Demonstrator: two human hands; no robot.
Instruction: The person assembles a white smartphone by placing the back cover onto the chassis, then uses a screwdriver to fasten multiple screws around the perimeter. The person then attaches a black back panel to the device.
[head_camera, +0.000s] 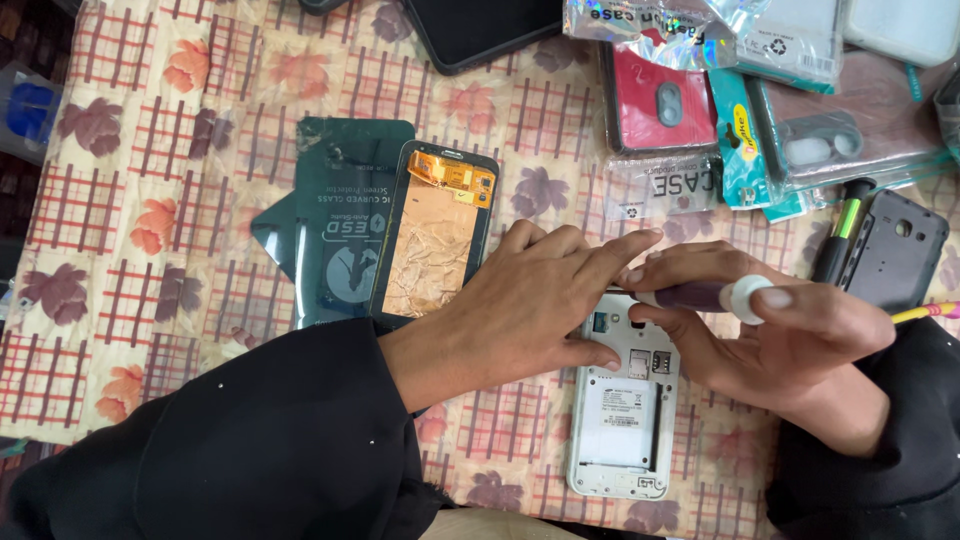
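Note:
A white phone lies face down with its back cover off, showing the battery bay and card slots. My left hand rests flat on its upper end, fingers pressing the frame. My right hand grips a small screwdriver with a purple handle and white cap, its tip pointing left at the phone's top edge under my left fingers. A detached phone screen assembly with copper foil and an orange flex cable lies to the left, partly on a dark green screen-protector packet.
A floral checked cloth covers the table. A dark phone back cover and a black-green tool lie at right. Several packaged phone cases fill the far right. A black tablet-like slab lies at the top.

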